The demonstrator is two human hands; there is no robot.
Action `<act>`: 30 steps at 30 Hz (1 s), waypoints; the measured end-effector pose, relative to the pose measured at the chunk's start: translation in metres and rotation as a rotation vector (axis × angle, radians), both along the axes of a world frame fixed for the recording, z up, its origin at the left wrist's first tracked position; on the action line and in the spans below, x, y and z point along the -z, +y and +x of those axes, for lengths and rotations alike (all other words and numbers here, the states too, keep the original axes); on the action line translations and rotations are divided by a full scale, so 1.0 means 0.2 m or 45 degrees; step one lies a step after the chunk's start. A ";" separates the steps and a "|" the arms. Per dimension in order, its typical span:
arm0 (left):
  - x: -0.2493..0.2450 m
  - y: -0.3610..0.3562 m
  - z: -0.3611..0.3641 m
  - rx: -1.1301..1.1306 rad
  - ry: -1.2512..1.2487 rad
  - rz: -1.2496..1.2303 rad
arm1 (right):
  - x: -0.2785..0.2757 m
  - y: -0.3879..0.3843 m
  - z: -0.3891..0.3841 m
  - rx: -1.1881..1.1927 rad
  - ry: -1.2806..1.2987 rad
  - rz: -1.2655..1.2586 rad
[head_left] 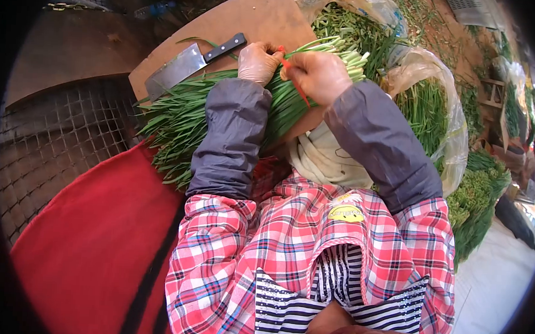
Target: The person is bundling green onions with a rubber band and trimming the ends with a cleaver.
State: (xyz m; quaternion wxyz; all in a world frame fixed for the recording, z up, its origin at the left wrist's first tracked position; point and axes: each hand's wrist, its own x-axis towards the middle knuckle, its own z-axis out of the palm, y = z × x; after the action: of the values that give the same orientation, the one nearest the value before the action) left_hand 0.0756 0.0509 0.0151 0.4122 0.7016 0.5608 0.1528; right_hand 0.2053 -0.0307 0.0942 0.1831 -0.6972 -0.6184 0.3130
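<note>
A thick bunch of garlic chives (189,113) lies across a brown board (259,14), its leaves fanned to the left and its pale stem ends (353,57) at the right. A red tie strip (302,92) hangs over the bunch near the stems. My left hand (257,63) is closed, pinching the strip's upper end at the far side of the bunch. My right hand (322,77) is closed on the strip too, just above the stems; part of its grip is hidden. Left of my left hand, a black-handled cleaver (185,64) rests flat on the board.
Clear plastic bags (457,130) of greens stand to the right, with a further green bundle (478,194) beside them. Loose trimmings (351,21) lie behind the board. Wire mesh (66,128) and red cloth (97,237) are at the left.
</note>
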 end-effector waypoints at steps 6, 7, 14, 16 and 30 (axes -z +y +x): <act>-0.01 -0.02 0.04 0.006 0.084 0.025 | 0.13 0.17 0.06 0.128 0.009 -0.565; 0.00 -0.01 0.04 -0.007 0.051 -0.015 | 0.17 0.19 0.07 0.142 -0.039 -0.587; 0.14 0.02 0.05 -0.114 -0.354 -0.281 | 0.18 0.19 0.09 0.177 -0.052 -0.638; 0.16 0.03 0.05 -0.142 -0.327 -0.283 | 0.16 0.20 0.08 0.157 -0.031 -0.641; 0.10 0.05 0.05 -0.021 -0.174 -0.355 | 0.16 0.20 0.09 0.150 -0.039 -0.625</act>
State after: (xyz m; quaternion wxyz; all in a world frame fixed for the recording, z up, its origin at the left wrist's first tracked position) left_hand 0.0860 0.0608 -0.0055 0.5416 0.6208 0.5531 0.1240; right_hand 0.2227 0.0094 0.0619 0.0169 -0.7602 -0.4849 0.4320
